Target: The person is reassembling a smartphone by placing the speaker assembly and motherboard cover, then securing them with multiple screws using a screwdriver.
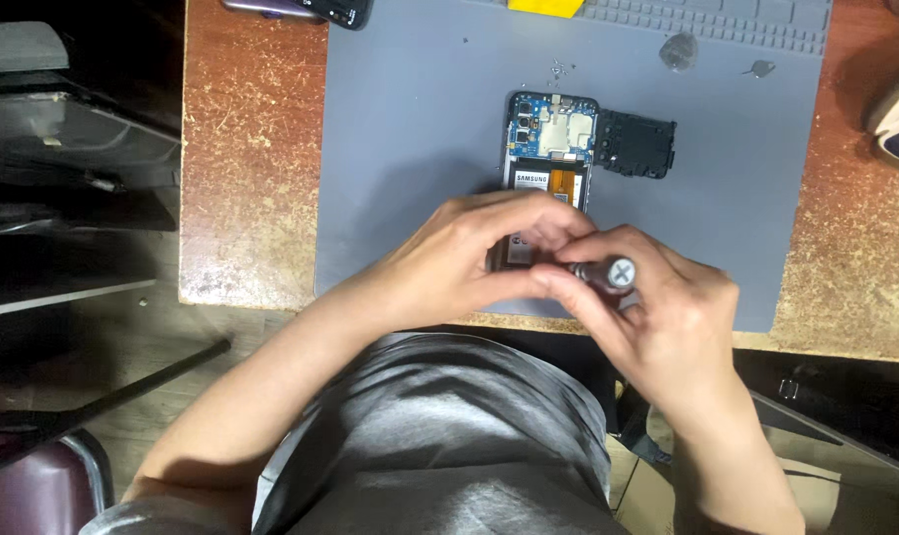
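- Left hand (469, 253): fingers curled, gripping lower end of opened smartphone (551, 149) on grey mat (410, 119).
- Right hand (657, 317): fingers pinched round small screwdriver (608, 274), w/ tip hidden.

Both hands are working over an opened black smartphone (548, 149) lying on a grey rubber mat (410, 149); the right hand (667, 317) is gripping a metal screwdriver (608, 274), the left hand (469, 263) steadying the phone.

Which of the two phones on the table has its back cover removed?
The phone under the hands, its circuit board exposed. The dark phone at the top edge is closed.
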